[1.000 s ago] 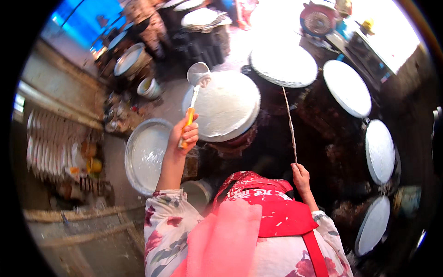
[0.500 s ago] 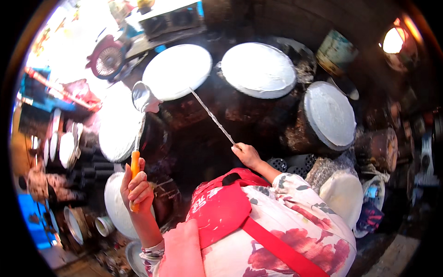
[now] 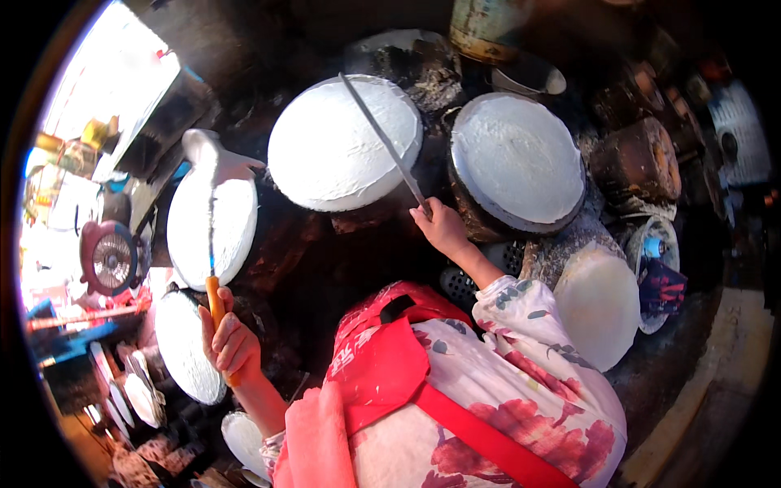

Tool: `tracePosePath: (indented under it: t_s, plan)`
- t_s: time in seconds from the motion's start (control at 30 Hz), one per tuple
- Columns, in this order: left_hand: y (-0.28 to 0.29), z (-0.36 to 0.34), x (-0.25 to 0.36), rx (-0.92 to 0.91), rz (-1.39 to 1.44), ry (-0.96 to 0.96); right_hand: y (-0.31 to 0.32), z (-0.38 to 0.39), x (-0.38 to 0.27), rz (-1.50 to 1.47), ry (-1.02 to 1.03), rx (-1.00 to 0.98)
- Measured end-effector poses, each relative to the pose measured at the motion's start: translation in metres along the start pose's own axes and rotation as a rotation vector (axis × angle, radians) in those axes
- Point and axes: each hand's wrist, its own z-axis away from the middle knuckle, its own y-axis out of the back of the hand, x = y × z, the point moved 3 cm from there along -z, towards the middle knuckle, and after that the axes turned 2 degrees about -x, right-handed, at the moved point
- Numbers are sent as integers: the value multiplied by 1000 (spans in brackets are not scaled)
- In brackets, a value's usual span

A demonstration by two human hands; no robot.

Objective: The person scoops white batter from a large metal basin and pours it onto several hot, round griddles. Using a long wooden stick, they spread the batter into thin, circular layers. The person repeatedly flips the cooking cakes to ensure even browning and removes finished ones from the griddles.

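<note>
My left hand [image 3: 232, 342] grips the orange handle of a metal ladle [image 3: 213, 236]. The ladle's whitish bowl is raised in front of a round griddle [image 3: 213, 215] covered in white batter. Closed round the near end of a long, thin, flat spatula [image 3: 382, 138] is my right hand [image 3: 443, 232]. The spatula slants across another griddle [image 3: 338, 146], whose white layer has ridges near its edge; whether it touches that layer, I cannot tell. To the right, a third griddle [image 3: 518, 163] carries a white layer with a rough edge.
Another white-coated round [image 3: 189, 346] lies at the left. Pale round sheets [image 3: 600, 305] sit beside my right arm, next to a tub [image 3: 655, 264]. A dark red fan [image 3: 112, 256] stands at far left. A stained bucket [image 3: 486, 28] and a rusty cylinder [image 3: 634, 161] are beyond the griddles.
My view has swung right, so the griddles appear further left. The spatula has passed from one griddle to the one on its right. Both hands keep their holds.
</note>
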Motion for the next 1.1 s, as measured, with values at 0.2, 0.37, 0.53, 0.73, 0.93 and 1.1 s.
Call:
tracePosePath:
  t_s: [0.2,0.37,0.53,0.73,0.93,1.1]
  plan:
    - [44,-61,31,501,-647,11,22,5,29,84,-44,143]
    - [29,-96,21,372,-311,270,22,27,44,72,-178,219]
    - [16,-144,9,439,-370,461,24,54,48,23,-290,314]
    - [33,-185,9,389,-364,684,33,74,34,125,-452,340]
    - [36,-206,-10,377,-283,809,103,80,69,338,-510,578]
    - [31,-215,-26,425,-291,798,191,63,141,375,-658,707]
